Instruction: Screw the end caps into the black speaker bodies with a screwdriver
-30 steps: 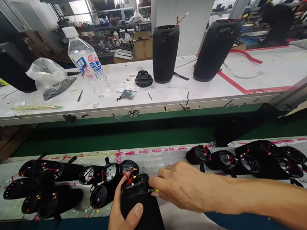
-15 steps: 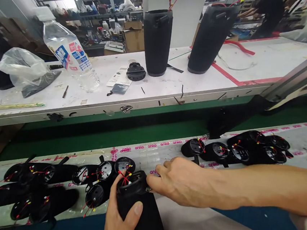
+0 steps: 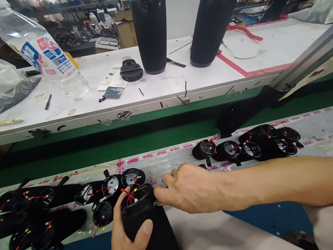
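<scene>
My left hand (image 3: 129, 231) is wrapped round the upper part of a black, cloth-covered speaker body (image 3: 160, 238), thumb on the near side and fingers on the far side. The body's open end tilts up, and red wires (image 3: 130, 196) with small white and yellow connectors stick out of it. My right hand (image 3: 182, 187) is closed in a pinch against the right side of its rim. A small bit of something shows at those fingertips, but what they grip is hidden.
Several similar speaker bodies (image 3: 70, 194) lie left on the taped conveyor, others (image 3: 230, 149) right. Two stand on the white shelf: one (image 3: 151, 33) beside a black end cap (image 3: 131, 70), another (image 3: 211, 31) further right. A plastic bottle (image 3: 48, 52) and a metal post (image 3: 318, 49) stand there too.
The camera view has shifted, so shelf and conveyor things sit further left and mostly higher. Both hands keep their hold at the rim; the speaker body has barely moved.
</scene>
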Available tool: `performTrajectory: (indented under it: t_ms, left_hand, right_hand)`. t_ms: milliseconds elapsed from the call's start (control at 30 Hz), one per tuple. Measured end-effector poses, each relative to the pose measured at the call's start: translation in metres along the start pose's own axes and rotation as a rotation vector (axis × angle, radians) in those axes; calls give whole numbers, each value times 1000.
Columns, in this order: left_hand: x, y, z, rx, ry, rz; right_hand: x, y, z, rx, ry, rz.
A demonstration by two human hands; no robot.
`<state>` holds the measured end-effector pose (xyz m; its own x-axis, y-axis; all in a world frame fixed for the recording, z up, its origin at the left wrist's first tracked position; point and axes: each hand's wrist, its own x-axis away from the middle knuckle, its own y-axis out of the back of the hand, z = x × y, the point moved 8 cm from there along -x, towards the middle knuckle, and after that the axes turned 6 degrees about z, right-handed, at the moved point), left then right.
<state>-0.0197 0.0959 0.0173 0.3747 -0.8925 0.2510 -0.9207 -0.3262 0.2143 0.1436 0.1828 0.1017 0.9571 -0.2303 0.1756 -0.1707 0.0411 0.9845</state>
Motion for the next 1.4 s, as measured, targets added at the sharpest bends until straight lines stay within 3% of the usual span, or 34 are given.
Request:
performTrajectory:
  t_ms: [267,567,700,867,967,1067,1167,1400]
  left_hand:
    - [2,-1,-6,-103,8,-13]
    - [-5,-7,11,141,32,28]
    - [-3,-22,13,381,95,39]
    - [1,-33,17,595,187,22]
    - [-3,-27,22,620,208,47]
    - [-5,-23,31,662,292,147]
    - [-4,-21,26,657,246,208]
    - [0,-27,19,635,221,210]
  right_hand:
    - [3,-9,-4,1,0,-10]
    - [-3,-15,-3,-64,-45,-120]
    - [-6,-27,-14,-276,-9,-144]
    - [6,-20,-48,-623,-179,-274]
    - [10,-18,-49,-717,-234,-202]
    - [8,-20,-37,-759,-224,-101]
    - [3,-26,-29,-796,-213,-41]
    - [-7,-29,-30,-769,-237,4]
